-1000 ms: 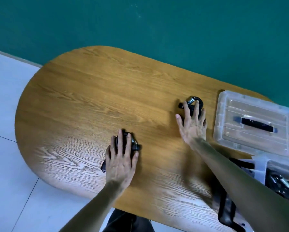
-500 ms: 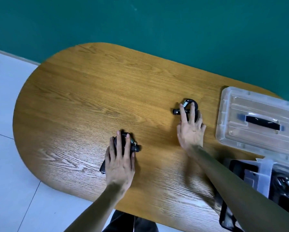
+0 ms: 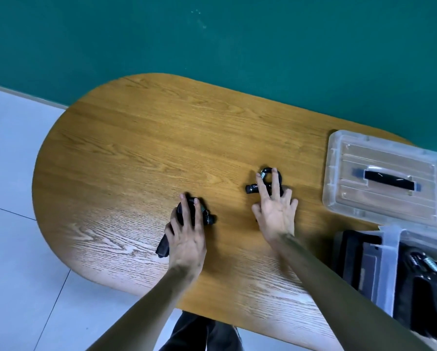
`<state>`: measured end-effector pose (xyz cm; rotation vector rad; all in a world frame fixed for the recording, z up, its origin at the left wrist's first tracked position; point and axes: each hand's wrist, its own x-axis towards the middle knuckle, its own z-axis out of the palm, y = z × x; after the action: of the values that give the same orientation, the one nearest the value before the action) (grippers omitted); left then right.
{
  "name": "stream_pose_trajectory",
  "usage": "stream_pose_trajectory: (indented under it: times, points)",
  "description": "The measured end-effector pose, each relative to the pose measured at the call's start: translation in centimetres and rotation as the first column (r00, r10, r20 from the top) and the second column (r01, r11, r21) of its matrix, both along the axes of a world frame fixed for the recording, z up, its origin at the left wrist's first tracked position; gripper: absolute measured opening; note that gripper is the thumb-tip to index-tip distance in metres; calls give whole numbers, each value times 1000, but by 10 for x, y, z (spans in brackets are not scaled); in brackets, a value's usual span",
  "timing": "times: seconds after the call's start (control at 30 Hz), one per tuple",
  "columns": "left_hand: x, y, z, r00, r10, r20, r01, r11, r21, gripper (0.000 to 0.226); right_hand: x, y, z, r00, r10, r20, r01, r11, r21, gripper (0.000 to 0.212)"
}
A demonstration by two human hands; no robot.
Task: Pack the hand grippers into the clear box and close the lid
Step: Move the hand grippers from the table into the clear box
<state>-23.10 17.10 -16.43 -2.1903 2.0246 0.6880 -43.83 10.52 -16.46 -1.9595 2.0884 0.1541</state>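
Note:
Two black hand grippers lie on the wooden table (image 3: 136, 153). My left hand (image 3: 187, 231) covers one hand gripper (image 3: 163, 245), fingers curved over its top and thumb on its left side; a handle sticks out below the palm and the spring knob to the right. My right hand (image 3: 275, 209) rests with straight, spread fingers on the second hand gripper (image 3: 251, 189), whose steel-sprung loop shows past the fingertips. The clear box (image 3: 389, 262) stands open at the right edge with black grippers (image 3: 425, 272) inside. Its clear lid (image 3: 344, 173) with a black handle lies flat behind it.
A teal wall runs behind the table. Pale floor tiles show to the left and below the rounded table end. Dark trousers are visible under the near edge. The left and far parts of the tabletop are bare wood.
My right hand has slid a little nearer along the second gripper. My left hand has stayed on the first gripper. The view has shifted slightly.

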Motion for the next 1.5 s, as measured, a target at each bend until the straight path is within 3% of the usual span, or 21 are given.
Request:
stream_pose_trajectory:
  times: [0.33,0.6,1.03,1.3,1.5]
  points:
    - [4,-18,46,1000,-9,-7,10,984,177,87,7,31,57,999,21,-49,-22,1000,-14,81]
    - [-13,-34,140,997,-61,47,61,998,-4,66,11,48,147,998,-66,-23,63,993,-101,76]
    - [-102,-24,260,986,-147,-80,128,970,-205,68,-47,84,270,991,-136,7,132,953,-274,79]
    - [-201,5,293,974,-192,-120,156,953,-260,69,-138,114,303,982,-186,17,179,917,-357,84]
    - [-282,38,286,963,-235,-130,200,951,-238,71,-225,155,288,961,-274,30,269,906,-328,85]
